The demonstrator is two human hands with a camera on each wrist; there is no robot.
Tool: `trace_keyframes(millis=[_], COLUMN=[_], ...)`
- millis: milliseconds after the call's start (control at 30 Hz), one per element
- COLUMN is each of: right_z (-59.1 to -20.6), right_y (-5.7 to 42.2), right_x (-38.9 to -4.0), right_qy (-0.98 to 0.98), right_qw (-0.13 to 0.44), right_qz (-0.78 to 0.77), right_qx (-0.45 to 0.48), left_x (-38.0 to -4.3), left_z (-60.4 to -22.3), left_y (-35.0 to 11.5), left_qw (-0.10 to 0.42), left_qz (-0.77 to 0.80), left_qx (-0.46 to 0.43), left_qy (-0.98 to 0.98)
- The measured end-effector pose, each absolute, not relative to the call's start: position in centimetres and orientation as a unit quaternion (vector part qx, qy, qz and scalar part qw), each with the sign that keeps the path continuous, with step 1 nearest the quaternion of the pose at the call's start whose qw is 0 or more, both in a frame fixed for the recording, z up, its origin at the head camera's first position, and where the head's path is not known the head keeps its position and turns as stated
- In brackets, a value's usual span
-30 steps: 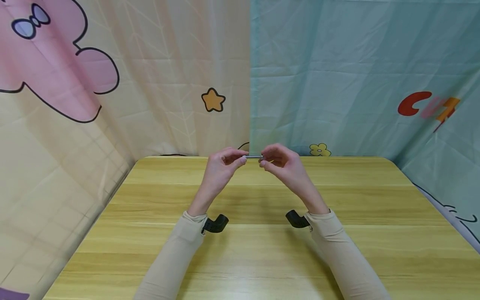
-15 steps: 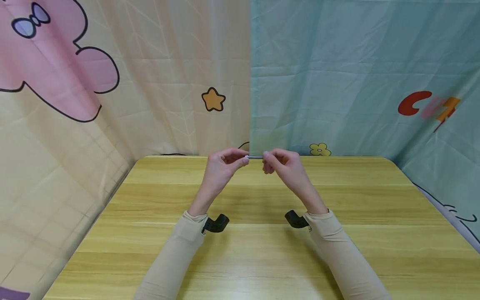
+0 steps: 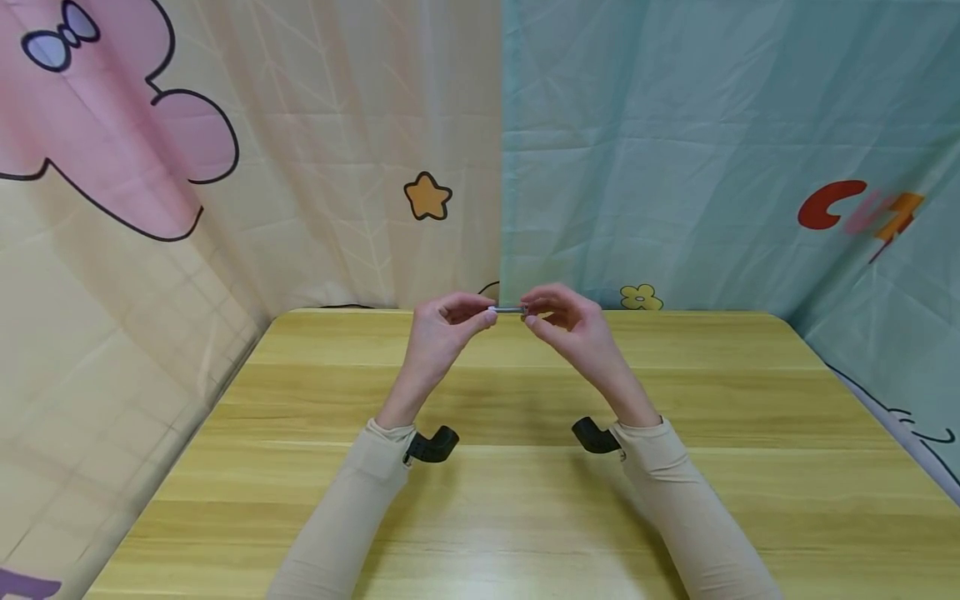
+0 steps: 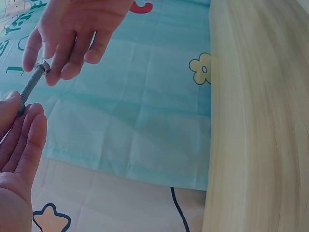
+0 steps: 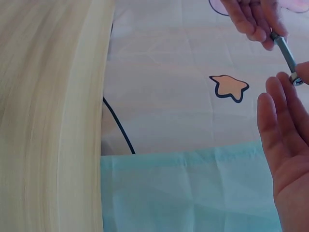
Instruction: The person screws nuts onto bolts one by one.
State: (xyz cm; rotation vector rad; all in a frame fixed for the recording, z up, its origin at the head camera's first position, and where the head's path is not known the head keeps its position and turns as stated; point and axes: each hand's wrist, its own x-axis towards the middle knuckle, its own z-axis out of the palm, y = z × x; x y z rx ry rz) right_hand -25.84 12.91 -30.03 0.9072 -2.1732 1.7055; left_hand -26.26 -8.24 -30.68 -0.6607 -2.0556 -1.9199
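Note:
Between the two hands, above the table, a grey metal bolt (image 3: 510, 310) lies roughly level. My left hand (image 3: 444, 329) pinches its left end between thumb and fingertips, which partly cover that end. A shiny nut (image 4: 42, 66) sits at the bolt's other end, and the threaded shank (image 4: 31, 86) shows between. My right hand (image 3: 566, 321) has its thumb and fingertips on either side of the nut. In the right wrist view the thumb is right at the nut (image 5: 296, 79), with the other fingers (image 5: 270, 116) extended below.
A wooden table (image 3: 495, 517) spreads under both forearms. Behind it hang a beige curtain (image 3: 322, 167) and a teal curtain (image 3: 690, 150) with printed figures. Black curved wrist mounts (image 3: 435, 446) stick out from the sleeve cuffs.
The right thumb and fingers rolled over the nut end half a second ago, and now spread back around it. My left hand keeps its pinch, nearly still.

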Motion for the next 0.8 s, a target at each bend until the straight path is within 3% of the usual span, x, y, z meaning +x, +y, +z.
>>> trace_keyframes(millis=[200,800], right_z=[-30.3,-30.3], right_y=[13.0,13.0], right_x=[-26.0,-26.1], right_qy=[-0.738,-0.752], right_qw=[0.108,0.106], right_qz=[0.584,0.584], right_qx=[0.321,0.288], left_x=[-27.7,-27.6], left_z=[-32.1,-32.1], left_y=[-8.4,-8.3], left_qw=[0.127,0.128], left_qz=[-0.668,-0.664], left_qx=[-0.226,-0.236], left_qy=[-0.697,-0.698])
